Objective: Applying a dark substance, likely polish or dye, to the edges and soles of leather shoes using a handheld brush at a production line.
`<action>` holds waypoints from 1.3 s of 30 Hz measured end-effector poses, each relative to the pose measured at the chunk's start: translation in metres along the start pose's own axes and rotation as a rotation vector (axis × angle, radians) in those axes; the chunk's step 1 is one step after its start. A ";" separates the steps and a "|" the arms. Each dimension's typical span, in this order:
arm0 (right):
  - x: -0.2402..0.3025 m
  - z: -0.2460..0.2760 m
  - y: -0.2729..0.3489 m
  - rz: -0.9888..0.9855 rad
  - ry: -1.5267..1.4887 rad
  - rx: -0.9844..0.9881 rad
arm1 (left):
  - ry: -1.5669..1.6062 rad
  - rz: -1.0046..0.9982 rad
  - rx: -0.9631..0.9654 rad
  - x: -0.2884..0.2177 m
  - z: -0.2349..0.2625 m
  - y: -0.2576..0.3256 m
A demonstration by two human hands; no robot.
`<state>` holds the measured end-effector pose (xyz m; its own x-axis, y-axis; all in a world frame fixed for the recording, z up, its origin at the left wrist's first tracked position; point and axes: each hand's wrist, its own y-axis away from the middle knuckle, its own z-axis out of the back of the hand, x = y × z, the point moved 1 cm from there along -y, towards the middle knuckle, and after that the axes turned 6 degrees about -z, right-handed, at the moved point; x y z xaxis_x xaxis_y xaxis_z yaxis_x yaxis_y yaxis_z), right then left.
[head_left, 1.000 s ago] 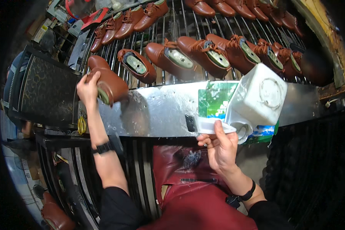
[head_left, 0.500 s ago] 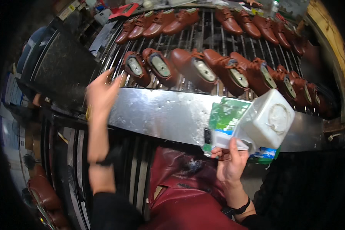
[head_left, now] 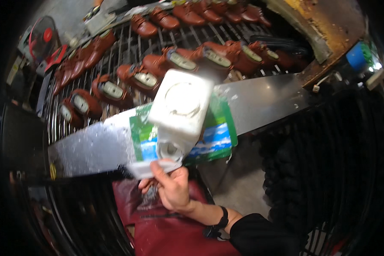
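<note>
In the head view, the right hand (head_left: 171, 187) comes up from the lower edge, a dark band on its wrist, its grip pinched on a white cloth (head_left: 151, 168) at the mouth of a white jug (head_left: 181, 109). The jug is tipped bottom-up toward the camera, its green and blue label (head_left: 215, 134) showing on both sides. It sits in front of a shiny metal ledge (head_left: 264, 100) that slants across the picture. Behind the ledge, brown shoes (head_left: 147, 79) lie in rows on a wire rack (head_left: 128, 51). A red fan (head_left: 40, 40) stands at the far left. The left hand is out of sight. A maroon apron (head_left: 158, 226) shows below.
</note>
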<state>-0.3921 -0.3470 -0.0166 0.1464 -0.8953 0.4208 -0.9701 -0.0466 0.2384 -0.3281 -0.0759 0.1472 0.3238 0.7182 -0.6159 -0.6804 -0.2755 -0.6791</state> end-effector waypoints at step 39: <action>-0.088 -0.026 -0.060 -0.021 0.775 0.047 | -0.035 -0.493 0.353 0.167 -0.017 0.207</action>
<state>-0.3417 -0.2536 -0.0452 0.2420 -0.3292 0.9127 -0.9702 -0.0944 0.2232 -0.4034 -0.0236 -0.1029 0.6387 0.7295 -0.2447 -0.6346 0.3196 -0.7037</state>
